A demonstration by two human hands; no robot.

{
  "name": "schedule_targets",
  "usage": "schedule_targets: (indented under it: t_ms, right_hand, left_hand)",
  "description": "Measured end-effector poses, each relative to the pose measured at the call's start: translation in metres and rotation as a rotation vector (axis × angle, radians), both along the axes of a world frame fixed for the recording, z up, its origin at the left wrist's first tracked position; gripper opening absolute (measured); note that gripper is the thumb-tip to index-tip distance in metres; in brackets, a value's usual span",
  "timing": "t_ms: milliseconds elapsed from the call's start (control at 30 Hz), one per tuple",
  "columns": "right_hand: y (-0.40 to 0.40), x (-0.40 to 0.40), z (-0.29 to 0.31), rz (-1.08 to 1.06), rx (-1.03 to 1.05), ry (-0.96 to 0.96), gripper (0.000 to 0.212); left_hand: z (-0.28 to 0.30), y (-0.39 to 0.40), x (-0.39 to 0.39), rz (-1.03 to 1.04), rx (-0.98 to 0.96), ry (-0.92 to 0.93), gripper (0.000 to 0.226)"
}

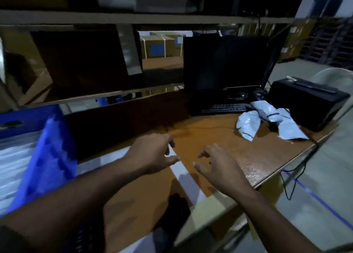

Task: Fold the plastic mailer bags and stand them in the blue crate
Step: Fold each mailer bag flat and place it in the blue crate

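Note:
A blue crate [51, 153] stands at the left edge of the table, with several white folded mailer bags [15, 157] upright inside it. A flat white mailer bag [184, 176] lies on the wooden table in front of me, partly hidden by my left arm. My left hand [152, 153] hovers over its far corner, fingers loosely bent, thumb tip at the bag's edge. Just to the right, my right hand [219, 166] is spread above the bare table, fingers relaxed and empty. More crumpled pale mailer bags [267, 119] lie at the far right.
A dark monitor [225, 65] and keyboard [223, 107] stand behind the work area, and a black printer [309, 103] sits at the right corner. Shelving with cardboard boxes [76, 61] rises behind the table. Cables hang off the table's right edge [286, 168].

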State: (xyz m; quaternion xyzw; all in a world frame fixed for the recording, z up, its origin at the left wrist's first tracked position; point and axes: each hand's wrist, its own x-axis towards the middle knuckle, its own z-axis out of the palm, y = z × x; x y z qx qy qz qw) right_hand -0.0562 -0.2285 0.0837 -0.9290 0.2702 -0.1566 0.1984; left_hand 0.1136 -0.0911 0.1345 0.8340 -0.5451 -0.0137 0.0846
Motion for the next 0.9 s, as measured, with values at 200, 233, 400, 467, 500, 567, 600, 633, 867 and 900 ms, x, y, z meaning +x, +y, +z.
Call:
schedule_targets:
  t_ms: [200,233,400,467,500,567,600,633,867,900]
  right_hand:
    - [-0.145,-0.02,-0.029,-0.167,0.049,0.006,0.024]
    - [-0.166,-0.022,-0.036,-0.194,0.056,-0.012,0.026]
    - [-0.254,-0.01,-0.071,-0.308,0.117,-0.085,0.034]
    - [-0.281,0.001,-0.083,-0.351,0.071,-0.071,0.043]
    - [-0.291,0.008,-0.087,-0.367,0.037,-0.052,0.048]
    - [-0.308,0.021,-0.097,-0.394,-0.022,0.004,0.054]
    - [-0.314,0.026,-0.101,-0.397,-0.054,0.031,0.052]
    - [-0.318,0.031,-0.106,-0.392,-0.085,0.049,0.047]
    - [-0.286,0.037,-0.114,-0.245,-0.024,0.001,0.013]
    - [-0.268,0.038,-0.109,-0.197,0.004,-0.01,0.012]
  left_hand:
    - [-0.062,-0.143,-0.02,0.095,-0.073,0.214,0.039]
    - [-0.071,-0.165,-0.026,0.108,-0.083,0.247,0.039]
    - [-0.104,-0.248,-0.05,0.211,-0.11,0.364,0.035]
    - [-0.11,-0.266,-0.052,0.242,-0.119,0.397,0.033]
    - [-0.112,-0.272,-0.051,0.259,-0.123,0.41,0.032]
    - [-0.116,-0.28,-0.051,0.295,-0.136,0.431,0.028]
    - [-0.117,-0.282,-0.05,0.315,-0.143,0.447,0.025]
    - [-0.119,-0.283,-0.05,0.333,-0.15,0.463,0.023]
    - [-0.136,-0.267,-0.05,0.457,-0.357,0.847,0.028]
    - [-0.134,-0.261,-0.05,0.49,-0.398,0.927,0.036]
